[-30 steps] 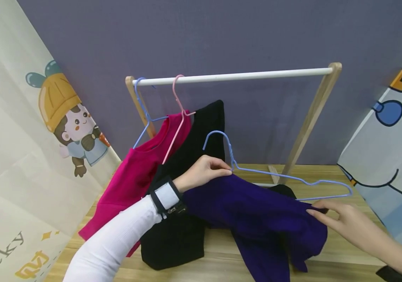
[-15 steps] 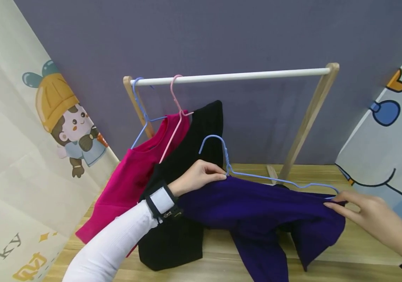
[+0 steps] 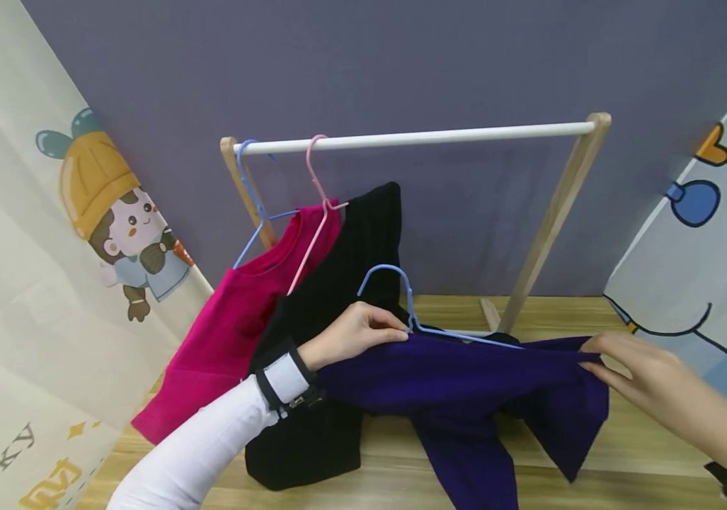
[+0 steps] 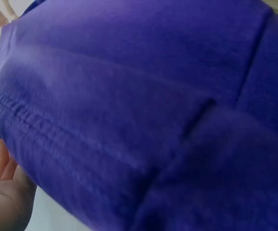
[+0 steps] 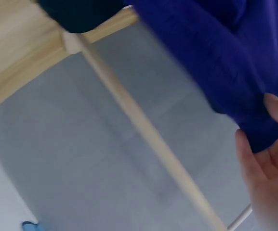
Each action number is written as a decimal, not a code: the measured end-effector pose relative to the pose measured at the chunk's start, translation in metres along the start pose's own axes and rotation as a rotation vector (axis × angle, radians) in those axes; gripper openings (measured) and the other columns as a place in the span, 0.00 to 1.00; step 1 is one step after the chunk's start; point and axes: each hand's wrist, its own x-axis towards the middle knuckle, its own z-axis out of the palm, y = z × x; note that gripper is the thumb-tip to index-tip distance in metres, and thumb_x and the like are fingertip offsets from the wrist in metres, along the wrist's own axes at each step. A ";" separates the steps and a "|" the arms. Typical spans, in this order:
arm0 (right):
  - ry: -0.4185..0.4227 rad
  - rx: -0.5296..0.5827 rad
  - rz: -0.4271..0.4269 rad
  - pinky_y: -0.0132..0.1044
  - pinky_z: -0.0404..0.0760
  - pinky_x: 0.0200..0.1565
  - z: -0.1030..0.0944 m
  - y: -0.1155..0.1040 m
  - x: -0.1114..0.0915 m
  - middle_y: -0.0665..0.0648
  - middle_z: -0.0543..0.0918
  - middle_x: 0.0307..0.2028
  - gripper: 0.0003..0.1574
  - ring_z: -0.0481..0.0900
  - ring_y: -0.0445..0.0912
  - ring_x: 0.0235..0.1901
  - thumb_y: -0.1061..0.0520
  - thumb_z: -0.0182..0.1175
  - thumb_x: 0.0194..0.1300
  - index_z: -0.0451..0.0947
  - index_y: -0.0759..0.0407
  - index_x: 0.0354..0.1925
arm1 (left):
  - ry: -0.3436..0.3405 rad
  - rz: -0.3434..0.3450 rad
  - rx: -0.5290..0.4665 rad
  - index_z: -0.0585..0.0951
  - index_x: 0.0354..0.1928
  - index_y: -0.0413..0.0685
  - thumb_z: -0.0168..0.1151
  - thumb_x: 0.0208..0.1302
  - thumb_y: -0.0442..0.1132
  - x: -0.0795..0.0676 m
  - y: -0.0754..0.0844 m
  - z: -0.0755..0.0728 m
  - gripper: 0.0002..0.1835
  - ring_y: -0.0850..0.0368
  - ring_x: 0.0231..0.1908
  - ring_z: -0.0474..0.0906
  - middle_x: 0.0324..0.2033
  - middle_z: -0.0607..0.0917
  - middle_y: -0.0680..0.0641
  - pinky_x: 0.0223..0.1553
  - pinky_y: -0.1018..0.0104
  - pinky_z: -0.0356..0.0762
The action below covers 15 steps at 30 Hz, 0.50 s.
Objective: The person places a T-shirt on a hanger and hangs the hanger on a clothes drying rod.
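Note:
A purple shirt (image 3: 465, 382) hangs between both hands over the wooden table, with a blue wire hanger (image 3: 410, 297) at its neckline. Its hook stands up bare, and the hanger's right end is hidden in the fabric. My left hand (image 3: 353, 336) pinches the neckline right beside the hook's base. In the left wrist view, purple cloth hides most of that hand (image 4: 8, 202). At the right, my right hand (image 3: 640, 382) pinches the shirt's shoulder edge between thumb and fingers. The right wrist view shows this hand (image 5: 273, 163) gripping a corner of cloth.
Behind stands a clothes rack with a white rail (image 3: 459, 136) and wooden legs (image 3: 548, 227). On its left side hang a pink shirt (image 3: 216, 340) on a blue hanger and a black garment (image 3: 363, 248) on a pink hanger (image 3: 316, 177). A dark item lies behind the purple shirt.
My right hand has drawn the shirt's shoulder rightward over the hanger's end, then come slightly back left. The exposed hanger arm is now covered at its tip. The left hand and hook have sunk a little.

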 end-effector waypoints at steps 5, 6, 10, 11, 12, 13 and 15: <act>0.033 0.047 -0.043 0.25 0.71 0.22 0.003 -0.007 0.019 0.43 0.75 0.26 0.25 0.71 0.35 0.26 0.40 0.35 0.67 0.73 0.50 0.28 | 0.007 0.007 0.012 0.81 0.32 0.39 0.60 0.53 0.32 0.001 -0.001 0.004 0.05 0.67 0.29 0.74 0.31 0.84 0.41 0.32 0.71 0.74; 0.040 0.069 -0.046 0.25 0.71 0.23 0.005 -0.008 0.022 0.44 0.76 0.26 0.25 0.71 0.35 0.26 0.41 0.36 0.67 0.73 0.51 0.28 | 0.008 0.008 0.012 0.81 0.32 0.39 0.60 0.53 0.33 0.003 -0.006 0.006 0.05 0.67 0.30 0.74 0.31 0.84 0.42 0.33 0.71 0.74; 0.065 0.126 -0.076 0.25 0.73 0.26 0.011 -0.010 0.033 0.45 0.77 0.27 0.24 0.73 0.36 0.28 0.42 0.37 0.67 0.74 0.51 0.29 | 0.010 0.010 0.012 0.82 0.33 0.43 0.61 0.53 0.35 0.009 -0.024 0.015 0.05 0.68 0.30 0.75 0.31 0.84 0.44 0.34 0.70 0.75; 0.070 0.140 -0.083 0.25 0.73 0.26 0.012 -0.010 0.036 0.45 0.77 0.28 0.23 0.74 0.37 0.28 0.43 0.37 0.67 0.74 0.52 0.30 | 0.008 0.011 0.011 0.82 0.33 0.44 0.61 0.53 0.36 0.010 -0.028 0.017 0.06 0.68 0.30 0.75 0.31 0.84 0.45 0.34 0.70 0.75; 0.072 0.152 -0.090 0.25 0.73 0.26 0.013 -0.010 0.038 0.45 0.77 0.28 0.23 0.74 0.37 0.28 0.43 0.38 0.67 0.74 0.52 0.30 | 0.003 0.014 0.011 0.82 0.33 0.45 0.61 0.53 0.37 0.012 -0.029 0.018 0.06 0.68 0.30 0.75 0.31 0.85 0.46 0.34 0.70 0.75; 0.069 0.156 -0.093 0.25 0.74 0.27 0.014 -0.011 0.041 0.45 0.78 0.28 0.21 0.75 0.37 0.29 0.44 0.40 0.67 0.74 0.51 0.30 | -0.001 0.018 0.012 0.82 0.33 0.46 0.61 0.53 0.38 0.013 -0.030 0.019 0.06 0.68 0.30 0.75 0.31 0.85 0.46 0.34 0.70 0.74; 0.052 0.172 -0.090 0.26 0.74 0.27 0.016 -0.012 0.044 0.44 0.78 0.29 0.14 0.75 0.38 0.29 0.47 0.45 0.65 0.74 0.50 0.31 | -0.010 0.030 0.011 0.82 0.32 0.47 0.61 0.53 0.38 0.015 -0.029 0.021 0.05 0.68 0.30 0.75 0.30 0.85 0.48 0.33 0.71 0.74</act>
